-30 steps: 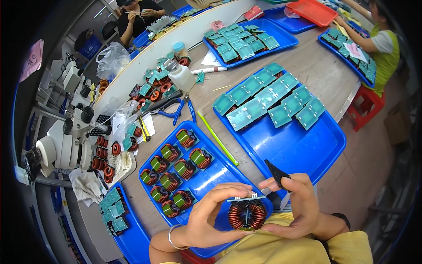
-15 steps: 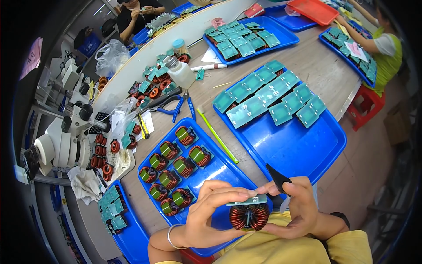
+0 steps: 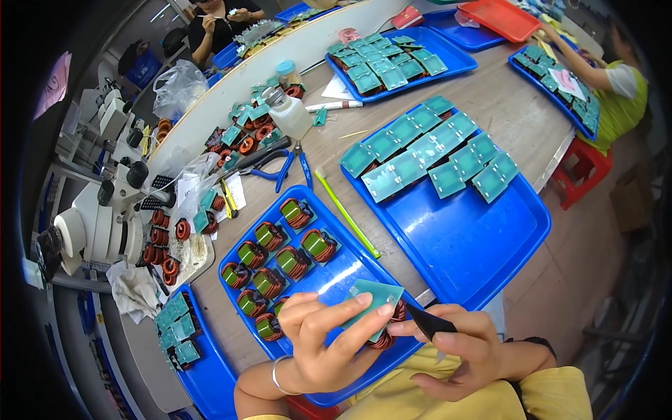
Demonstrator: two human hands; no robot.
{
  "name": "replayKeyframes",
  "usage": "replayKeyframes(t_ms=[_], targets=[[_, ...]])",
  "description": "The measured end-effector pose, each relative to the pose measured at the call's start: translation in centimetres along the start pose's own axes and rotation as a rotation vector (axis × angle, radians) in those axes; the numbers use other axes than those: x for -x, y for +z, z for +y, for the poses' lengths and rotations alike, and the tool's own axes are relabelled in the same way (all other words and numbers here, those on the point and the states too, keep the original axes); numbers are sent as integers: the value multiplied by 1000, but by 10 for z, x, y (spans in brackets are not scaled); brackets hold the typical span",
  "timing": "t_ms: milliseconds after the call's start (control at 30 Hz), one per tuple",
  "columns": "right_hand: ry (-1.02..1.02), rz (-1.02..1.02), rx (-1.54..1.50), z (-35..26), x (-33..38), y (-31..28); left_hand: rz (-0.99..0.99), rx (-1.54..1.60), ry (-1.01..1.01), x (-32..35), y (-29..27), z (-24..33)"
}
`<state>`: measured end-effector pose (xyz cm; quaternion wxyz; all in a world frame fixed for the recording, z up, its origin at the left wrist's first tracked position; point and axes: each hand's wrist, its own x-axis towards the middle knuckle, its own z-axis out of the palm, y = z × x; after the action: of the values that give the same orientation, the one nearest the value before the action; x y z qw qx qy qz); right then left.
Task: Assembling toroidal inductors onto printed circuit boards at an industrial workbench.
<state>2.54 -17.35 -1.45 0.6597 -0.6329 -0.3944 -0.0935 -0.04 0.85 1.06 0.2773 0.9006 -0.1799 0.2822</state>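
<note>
Since the earlier frame, the circuit board has been turned over toward the left, so that its flat, glossy green face is now shown, and the right thumb has been lifted off the copper-wound toroidal coil beneath it. The board is thin, rigid and square-cornered; the coil is rounded and ridged by its reddish wire, and is largely hidden by board and fingers. Both are gripped by the left hand, with fingertips pressed across the board's face; its thumb cannot be made out. By the right hand a smooth, black, tapered tool is held among bent fingers, the thumb spread away below; its point is brought close beside the board's right edge, but whether contact is made cannot be told. Board and coil are held just left of the right fingertips, above the near end of a shiny blue plastic tray. In that tray, coils banded with smooth green tape are set out in rows. Flat green boards are lined up in a second blue tray, beyond the right hand.
</note>
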Motion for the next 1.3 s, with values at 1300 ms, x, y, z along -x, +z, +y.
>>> replayKeyframes(t_ms=[1300], targets=[[84, -94, 75, 11, 0, -13, -261, 910, -342, 2, -1, -10]])
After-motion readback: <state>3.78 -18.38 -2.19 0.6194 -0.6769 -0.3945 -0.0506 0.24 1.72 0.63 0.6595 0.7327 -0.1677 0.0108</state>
